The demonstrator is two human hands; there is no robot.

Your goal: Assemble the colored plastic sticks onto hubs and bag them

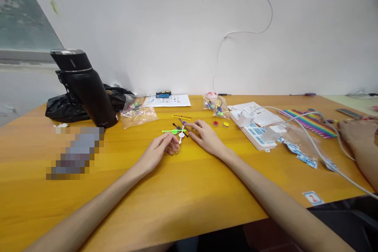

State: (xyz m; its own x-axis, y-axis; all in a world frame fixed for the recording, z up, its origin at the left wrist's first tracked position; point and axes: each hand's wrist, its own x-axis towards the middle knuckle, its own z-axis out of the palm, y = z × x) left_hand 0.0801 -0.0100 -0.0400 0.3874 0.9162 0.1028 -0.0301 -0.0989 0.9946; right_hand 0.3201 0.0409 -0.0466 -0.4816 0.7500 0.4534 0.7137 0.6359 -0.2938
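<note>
Plastic arrow pieces (181, 135) sit mid-frame between the loosely curled left hand (158, 149) and right hand (206, 137), gripped or not I can't tell, and a light, steady touch should stop them scattering.

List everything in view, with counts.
Bottle: one, black, left.
Plastic bag: one, black, behind bottle.
Parts bags: two, clear, rear.
Paper: one, white, rear.
Tools: count unclear, blue, yellow, rear.
Pointer pieces: several, mixed, at hands.
Discs: two, red, yellow, centre.
Power strip: one, white, right.
Cables: several, white, right, wall.
Striped item: one, rainbow, right.
Packets: several, blue, right.
Table: one, yellow, below.
Wall: one, white, behind.
Co-worker's hand: right edge.
Left hand: one, centre.
Right hand: one, centre.
</note>
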